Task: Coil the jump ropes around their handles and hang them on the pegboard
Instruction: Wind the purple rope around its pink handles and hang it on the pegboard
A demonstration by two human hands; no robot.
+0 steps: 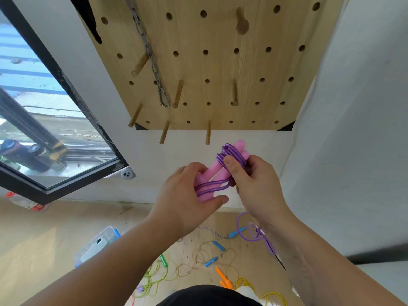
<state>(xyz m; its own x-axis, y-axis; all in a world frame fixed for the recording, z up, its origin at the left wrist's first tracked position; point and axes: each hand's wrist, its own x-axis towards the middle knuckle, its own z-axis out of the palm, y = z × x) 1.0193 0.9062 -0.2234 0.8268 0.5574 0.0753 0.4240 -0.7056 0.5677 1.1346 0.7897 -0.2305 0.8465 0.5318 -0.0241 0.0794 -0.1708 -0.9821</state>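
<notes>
I hold a jump rope with two pink handles [215, 173] side by side, its purple cord [231, 154] wound around them near both ends. My left hand [187, 195] grips the lower ends of the handles. My right hand [254, 180] pinches the cord coils at the upper ends, thumb on top. A loose length of the purple cord [249, 233] hangs down under my right wrist. The wooden pegboard [220, 69] with several wooden pegs is on the wall just above, one peg [208, 132] close over the handles.
A metal chain [150, 54] hangs on the pegboard. On the floor lie several more jump ropes with blue [217, 245], green and orange [224, 278] handles, a clear plastic box [97, 246] and a bottle [24, 203]. An open window [55, 129] is at the left.
</notes>
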